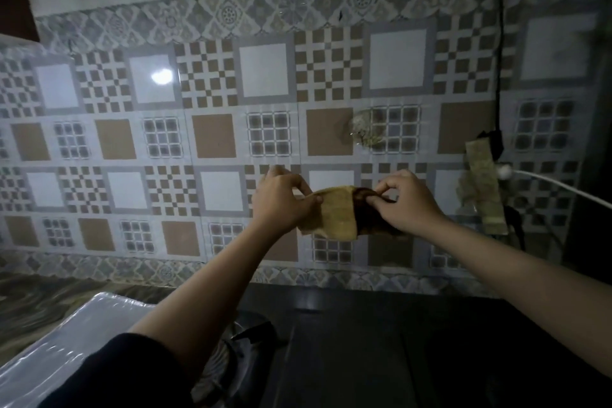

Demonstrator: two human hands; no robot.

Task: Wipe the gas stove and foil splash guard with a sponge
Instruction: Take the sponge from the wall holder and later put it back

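Both hands hold a thin yellow sponge cloth (336, 215) with a dark brown stained part on its right, raised in front of the patterned foil splash guard (212, 136) on the wall. My left hand (281, 200) pinches its left edge. My right hand (405, 202) pinches the dark right end. The dark gas stove (381, 341) lies below, dim, with a burner (246, 338) partly hidden by my left forearm.
A shiny silver foil-covered surface (66, 354) sits at the lower left on the marbled counter (49, 291). A black cable (500, 43) hangs down the wall at right to a taped plug (482, 175), and a white cord (556, 185) leads off right. A greasy patch (366, 129) marks the wall.
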